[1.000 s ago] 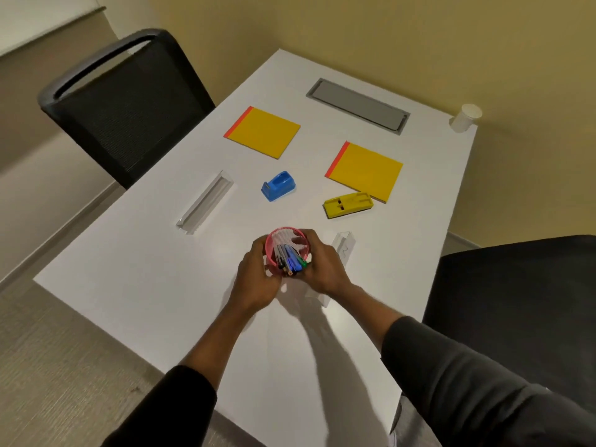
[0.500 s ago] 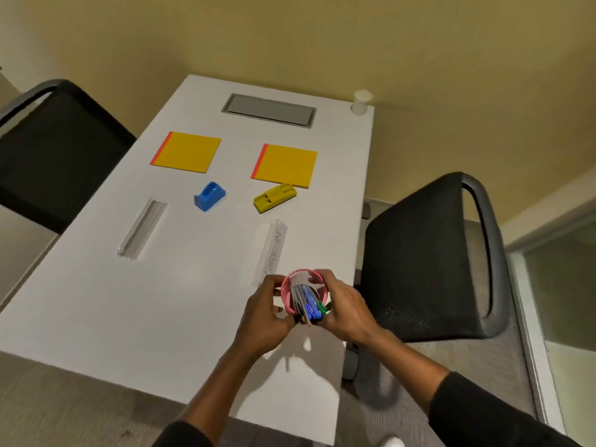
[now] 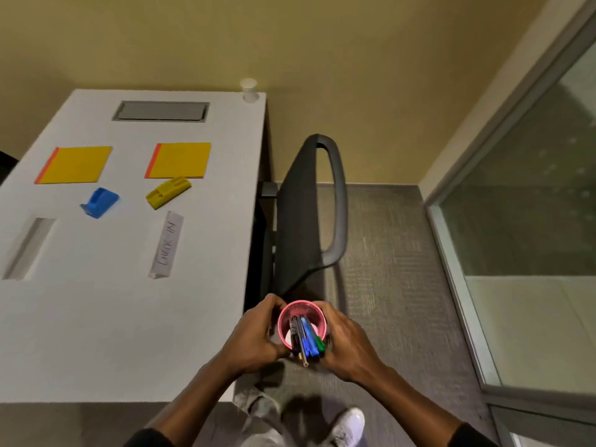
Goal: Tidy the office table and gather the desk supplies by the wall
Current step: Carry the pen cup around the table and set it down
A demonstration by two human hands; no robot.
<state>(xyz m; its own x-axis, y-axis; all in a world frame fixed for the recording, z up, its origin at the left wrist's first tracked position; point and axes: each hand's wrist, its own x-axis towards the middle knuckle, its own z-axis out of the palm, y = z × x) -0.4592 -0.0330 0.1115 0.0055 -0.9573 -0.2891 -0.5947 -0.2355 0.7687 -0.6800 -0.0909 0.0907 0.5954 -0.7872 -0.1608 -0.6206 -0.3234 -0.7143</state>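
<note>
Currently my left hand (image 3: pixel 254 337) and right hand (image 3: pixel 346 345) clasp the pink pen cup (image 3: pixel 301 321), held off the surface (image 3: pixel 96 317) over the floor; tilting could spill its pens (image 3: pixel 304 341).

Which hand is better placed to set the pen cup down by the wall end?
Left, probably: both hands hold the pink pen cup beyond the table edge, and the left hand is on the table's side.

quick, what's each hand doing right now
Left hand: closed around the left side of the pink mesh pen cup full of pens.
Right hand: closed around the right side of the same cup.
</note>
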